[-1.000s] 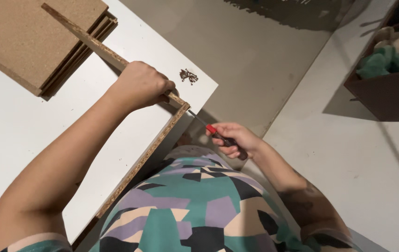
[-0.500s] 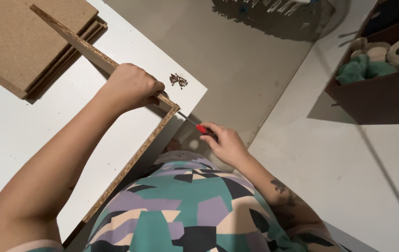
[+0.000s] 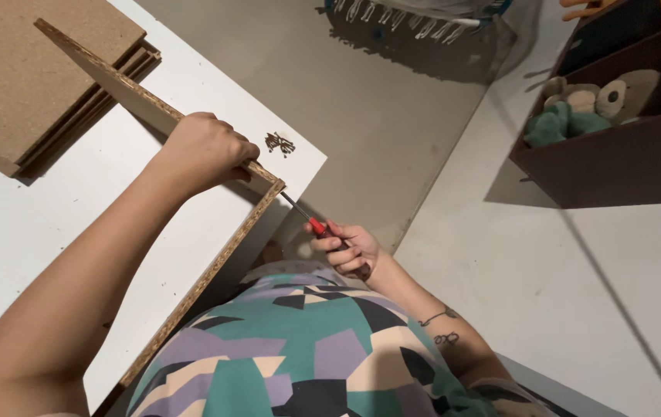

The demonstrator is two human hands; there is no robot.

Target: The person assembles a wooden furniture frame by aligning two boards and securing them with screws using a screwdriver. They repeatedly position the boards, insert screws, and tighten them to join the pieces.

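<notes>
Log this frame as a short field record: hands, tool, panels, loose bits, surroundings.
left hand: grips the top edge of an upright chipboard panel
right hand: holds a red-handled screwdriver, tip at the panel corner joint
second panel: raw-edged panel meets the upright one at a corner
base: white board lying flat beneath them
loose bits: small pile of screws on the white board near the corner
stack: brown boards at upper left
surroundings: dark shelf box holding soft toys at right
</notes>
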